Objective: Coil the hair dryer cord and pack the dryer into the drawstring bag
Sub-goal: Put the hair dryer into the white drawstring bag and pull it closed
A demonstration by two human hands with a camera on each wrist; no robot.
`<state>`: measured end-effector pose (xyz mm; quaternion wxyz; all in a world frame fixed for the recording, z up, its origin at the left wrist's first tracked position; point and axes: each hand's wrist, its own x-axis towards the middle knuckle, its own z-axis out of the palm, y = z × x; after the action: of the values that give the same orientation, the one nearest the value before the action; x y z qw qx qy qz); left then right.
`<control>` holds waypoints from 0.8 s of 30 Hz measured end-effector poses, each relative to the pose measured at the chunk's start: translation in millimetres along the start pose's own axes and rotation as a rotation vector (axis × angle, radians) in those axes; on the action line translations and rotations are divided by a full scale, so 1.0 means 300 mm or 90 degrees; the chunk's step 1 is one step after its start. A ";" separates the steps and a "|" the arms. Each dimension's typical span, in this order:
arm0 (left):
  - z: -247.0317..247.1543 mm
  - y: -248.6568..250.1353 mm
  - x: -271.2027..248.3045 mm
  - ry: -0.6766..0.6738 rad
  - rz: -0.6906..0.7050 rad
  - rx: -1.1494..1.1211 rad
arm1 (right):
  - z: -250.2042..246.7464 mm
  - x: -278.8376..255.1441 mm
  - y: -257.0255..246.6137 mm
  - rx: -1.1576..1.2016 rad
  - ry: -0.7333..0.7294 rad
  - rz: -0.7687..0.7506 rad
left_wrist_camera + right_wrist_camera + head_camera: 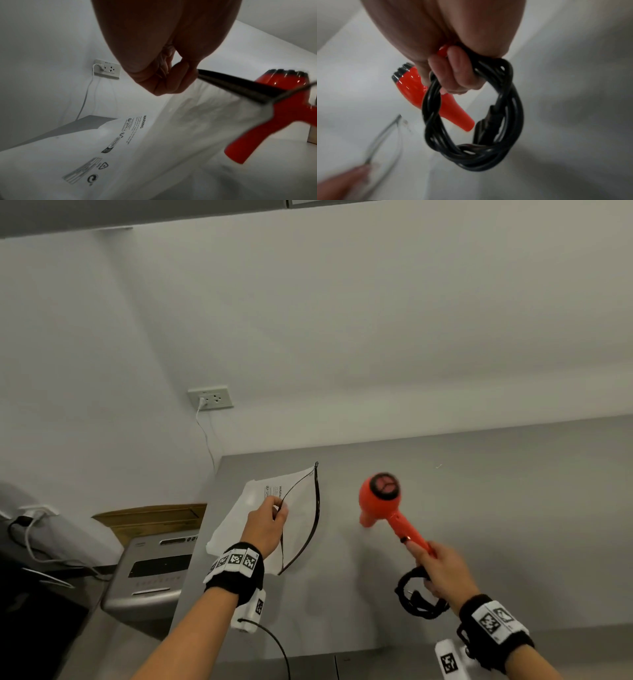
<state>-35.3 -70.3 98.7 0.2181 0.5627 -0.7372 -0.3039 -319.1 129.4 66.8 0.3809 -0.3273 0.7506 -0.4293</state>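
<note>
My right hand [433,568] grips the handle of an orange-red hair dryer [382,501] held above the grey table [479,525], its black rear grille facing up. The same hand [453,75] also holds the black cord [471,128], coiled in several loops that hang below the fingers, the plug tucked in the coil. To the left, a white translucent drawstring bag [260,508] with a black-edged mouth lies on the table. My left hand [270,520] pinches the upper black rim [231,81] and lifts it, so the mouth gapes toward the dryer [257,128].
A wall socket [210,398] with a white cable plugged in sits on the wall behind the table's left corner. Left of the table stand a grey machine [150,573] and a cardboard box [154,518]. Bare table surface stretches to the right of the dryer.
</note>
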 end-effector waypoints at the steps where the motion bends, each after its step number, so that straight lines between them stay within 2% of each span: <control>1: 0.006 0.000 0.004 0.002 -0.001 -0.002 | -0.013 -0.025 -0.029 0.136 -0.020 0.032; 4: 0.028 0.003 0.017 0.008 -0.003 -0.008 | -0.037 -0.121 -0.123 0.352 -0.064 0.044; 8: 0.059 0.031 0.024 -0.001 0.014 -0.010 | 0.013 -0.211 -0.193 0.432 -0.129 0.047; 13: 0.081 0.097 0.022 0.013 0.034 -0.016 | 0.129 -0.242 -0.187 0.351 -0.169 0.051; 18: 0.096 0.152 -0.027 0.016 0.092 -0.020 | 0.212 -0.237 -0.158 0.279 -0.217 0.124; 20: 0.094 0.179 -0.071 -0.036 0.160 0.010 | 0.213 -0.215 -0.154 0.276 -0.235 0.177; 24: 0.112 0.230 -0.197 -0.205 0.299 0.029 | 0.204 -0.159 -0.175 0.308 -0.266 0.257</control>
<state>-89.7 5.9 123.7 0.1503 0.3261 -0.8789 -0.3141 -234.7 122.4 106.9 0.6687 -0.1541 0.5834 -0.4345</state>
